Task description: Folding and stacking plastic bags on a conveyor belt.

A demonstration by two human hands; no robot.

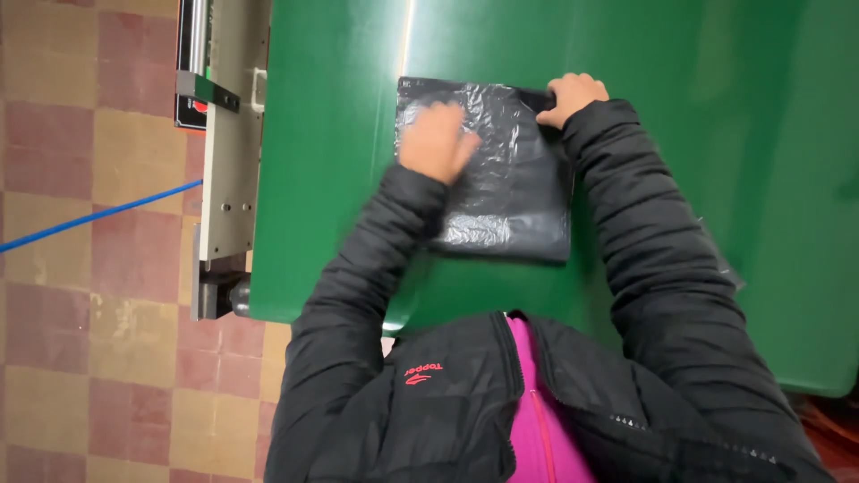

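From the head camera, a black plastic bag point(501, 170) lies flat on a green table point(340, 134), near the top middle of the frame. It looks folded into a neat square shape.

The left hand point(436, 141) rests on the left part of the bag. It is blurry, so it seems to be sliding over the plastic. The fingers look spread and flat, pressing down.

The right hand point(571, 95) is at the top right corner of the bag. Its fingers are curled and seem to pinch the edge there.

This looks like the smoothing step, with one hand holding and the other flattening. A good next move would need the corner kept held tight, so the slippery plastic does not slide.

At the left of the frame, a grey metal machine part point(228, 152) sits beside the table, over a tiled floor point(89, 358).
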